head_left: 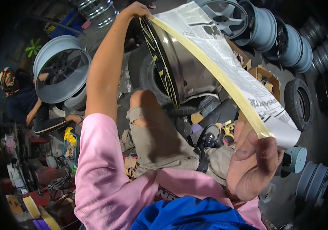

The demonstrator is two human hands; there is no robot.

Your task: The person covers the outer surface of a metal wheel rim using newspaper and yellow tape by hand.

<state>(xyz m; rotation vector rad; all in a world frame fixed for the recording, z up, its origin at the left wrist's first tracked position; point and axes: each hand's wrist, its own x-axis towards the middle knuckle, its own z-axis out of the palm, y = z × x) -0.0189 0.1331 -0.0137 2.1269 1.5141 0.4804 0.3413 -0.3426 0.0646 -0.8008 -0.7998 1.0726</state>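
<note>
A newspaper sheet (210, 42) with a strip of yellow masking tape (225, 88) along its lower edge stretches diagonally over a metal wheel rim (189, 71). The rim's face is dark with pale yellow streaks, its barrel shiny, and it rests on a tyre (150, 78) lying on the floor. At the top, my left hand (137, 11) grips the sheet's taped end against the rim's upper edge, fingertips partly hidden. My right hand (254, 161) pinches the other taped end at the lower right, between thumb and fingers, away from the rim.
Grey rims (260, 32) line the upper right, beside cardboard boxes (265, 76) and a loose tyre (298, 105). A co-worker (18, 103) sits at left by a large grey rim (60, 76). Tools and clutter (45, 172) cover the lower left, near my bent knee.
</note>
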